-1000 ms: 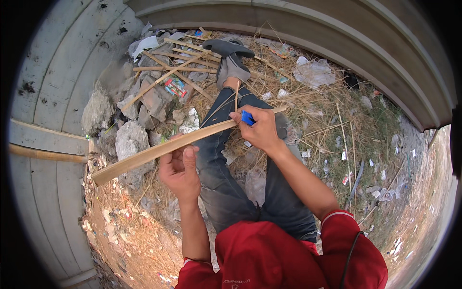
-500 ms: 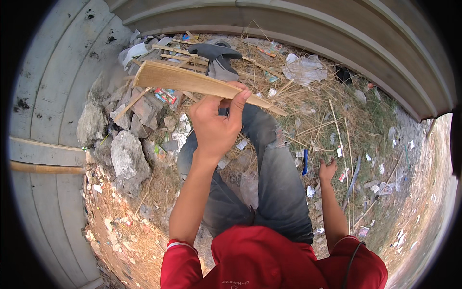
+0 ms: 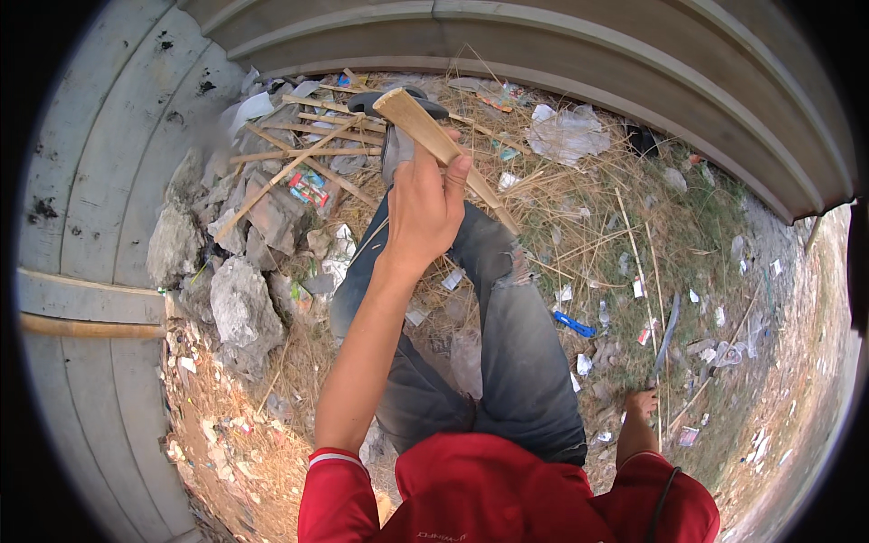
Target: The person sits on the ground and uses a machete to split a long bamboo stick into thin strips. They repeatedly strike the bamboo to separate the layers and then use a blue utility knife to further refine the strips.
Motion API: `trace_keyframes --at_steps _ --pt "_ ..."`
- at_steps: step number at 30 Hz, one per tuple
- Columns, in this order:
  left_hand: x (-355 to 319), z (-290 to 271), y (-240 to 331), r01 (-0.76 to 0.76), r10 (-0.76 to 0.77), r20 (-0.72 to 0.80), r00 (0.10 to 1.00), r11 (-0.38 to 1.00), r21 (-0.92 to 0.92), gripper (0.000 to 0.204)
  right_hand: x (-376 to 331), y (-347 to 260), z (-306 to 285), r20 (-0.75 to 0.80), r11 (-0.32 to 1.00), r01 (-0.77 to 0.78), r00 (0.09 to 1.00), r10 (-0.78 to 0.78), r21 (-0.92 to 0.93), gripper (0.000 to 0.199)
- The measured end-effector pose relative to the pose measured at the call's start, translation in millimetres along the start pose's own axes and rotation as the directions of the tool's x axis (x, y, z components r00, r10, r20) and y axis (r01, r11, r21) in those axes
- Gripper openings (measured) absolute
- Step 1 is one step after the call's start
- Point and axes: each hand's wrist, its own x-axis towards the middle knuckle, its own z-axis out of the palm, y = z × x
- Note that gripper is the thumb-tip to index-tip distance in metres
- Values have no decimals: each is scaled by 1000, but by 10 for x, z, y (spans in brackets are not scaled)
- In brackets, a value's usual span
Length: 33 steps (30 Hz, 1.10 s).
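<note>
My left hand is closed round a pale, tapering wooden slat. The wide end points up and away to the left; the narrow end slants down over my right knee. My right hand is low at the right, close to the ground beside a thin stick and the lower end of a grey strip. Its fingers point downward and are mostly hidden, so whether they touch anything is unclear. A slim blue object, resembling a utility knife, lies on the ground right of my right leg.
Grey rocks are heaped at the left, with several thin wooden sticks across the far end. Metal walls stand at the left and the far side. Dry straw, paper scraps and a crumpled plastic sheet litter the ground.
My left hand has tilted the slat steeper, swinging its wide end rightward. My right hand has moved lower, toward me. The blue object has gone from upright to lying slantwise.
</note>
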Motion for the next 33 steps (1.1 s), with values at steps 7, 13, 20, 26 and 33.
trace_keyframes --at_steps 7,13,20,26,33 --pt "212 -228 -3 85 -83 31 996 993 -84 24 746 59 278 104 999 34 994 -32 -18 73" --pt "270 -120 -53 95 -96 -5 995 993 -73 23 203 -166 49 -189 831 323 946 -265 453 55" --pt "323 -110 -68 120 -120 -40 992 993 -9 22 -1296 -975 -760 82 133 -28 902 -424 991 38" --pt "408 87 179 92 -91 29 995 995 -37 24 -2800 -1606 -2438 -215 -203 92 626 -750 975 41" --pt "482 354 315 0 1 -20 1000 998 65 22 -3026 -1719 -2707 -478 -337 468 223 -850 817 41"
